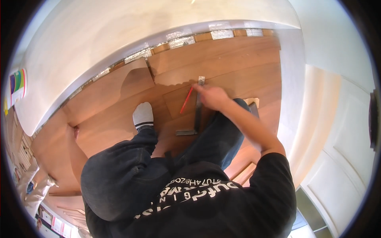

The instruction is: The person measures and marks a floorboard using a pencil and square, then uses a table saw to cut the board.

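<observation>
My right hand (pixel 213 98) is closed, its fingertips at the upper end of a red pencil (pixel 186 101), above the wood-look floor planks. Beside the pencil lies a dark carpenter's square (pixel 197 113), its long blade passing under or next to my fingers and its short arm near my right leg. My left hand (pixel 73 129) is down at the left by the near end of a loose-looking plank (pixel 109 87). Its fingers blend with the brown boards and cannot be made out. My white-socked foot (pixel 143 114) rests between my hands.
A pale wall (pixel 119 35) curves along the far side, with silvery underlay (pixel 182 42) showing in the gap by the planks. A white panelled door (pixel 349 158) stands at right. A colourful container (pixel 17 85) and crumpled bags (pixel 37 186) are at left.
</observation>
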A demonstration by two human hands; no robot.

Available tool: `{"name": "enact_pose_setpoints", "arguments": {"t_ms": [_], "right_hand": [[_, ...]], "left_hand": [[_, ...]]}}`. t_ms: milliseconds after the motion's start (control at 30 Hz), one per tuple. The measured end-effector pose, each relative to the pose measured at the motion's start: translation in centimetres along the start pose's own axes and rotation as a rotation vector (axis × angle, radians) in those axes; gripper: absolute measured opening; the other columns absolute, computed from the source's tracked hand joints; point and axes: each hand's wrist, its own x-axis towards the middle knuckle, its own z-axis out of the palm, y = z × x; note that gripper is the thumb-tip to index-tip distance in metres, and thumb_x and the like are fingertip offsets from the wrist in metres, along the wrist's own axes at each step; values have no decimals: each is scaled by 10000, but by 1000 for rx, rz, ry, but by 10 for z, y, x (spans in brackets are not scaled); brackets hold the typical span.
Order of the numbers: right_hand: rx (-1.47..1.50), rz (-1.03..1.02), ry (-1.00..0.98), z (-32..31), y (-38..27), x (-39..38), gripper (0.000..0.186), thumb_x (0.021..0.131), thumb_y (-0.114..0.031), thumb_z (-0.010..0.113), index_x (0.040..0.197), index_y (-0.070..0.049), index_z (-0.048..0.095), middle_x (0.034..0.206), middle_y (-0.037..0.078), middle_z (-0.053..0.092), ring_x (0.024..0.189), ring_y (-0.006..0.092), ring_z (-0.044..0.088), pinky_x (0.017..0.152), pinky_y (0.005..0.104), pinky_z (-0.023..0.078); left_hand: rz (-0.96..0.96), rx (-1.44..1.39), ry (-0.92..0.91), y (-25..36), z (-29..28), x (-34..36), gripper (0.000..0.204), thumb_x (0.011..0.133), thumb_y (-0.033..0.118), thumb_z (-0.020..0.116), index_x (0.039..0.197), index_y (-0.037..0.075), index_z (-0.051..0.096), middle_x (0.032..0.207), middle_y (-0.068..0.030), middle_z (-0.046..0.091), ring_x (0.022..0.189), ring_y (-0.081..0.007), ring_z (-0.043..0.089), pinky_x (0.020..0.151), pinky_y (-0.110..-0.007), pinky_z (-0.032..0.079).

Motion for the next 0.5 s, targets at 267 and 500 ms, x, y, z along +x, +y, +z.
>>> {"name": "enact_pose_setpoints", "arguments": {"t_ms": [267, 500], "right_hand": [[-279, 113, 295, -83, 209, 24, 884, 818, -103, 812, 1576, -96, 357, 1609, 237, 359, 1474, 438, 359, 1215, 465, 353], [-263, 84, 121, -121, 229, 51, 948, 784, -113, 843, 1581, -75, 330, 1623, 172, 352, 1467, 393, 375, 1220, 451, 353]], "left_hand": [[1008, 686, -174, 66, 224, -103, 361, 1037, 220, 550, 1279, -34, 633, 1206, -194, 730, 1051, -298, 729, 902, -422, 596], [1735, 1025, -32, 102, 459, -262, 337, 951, 367, 694, 1156, 102, 651, 1092, -114, 701, 984, -317, 705, 867, -412, 567]]}}
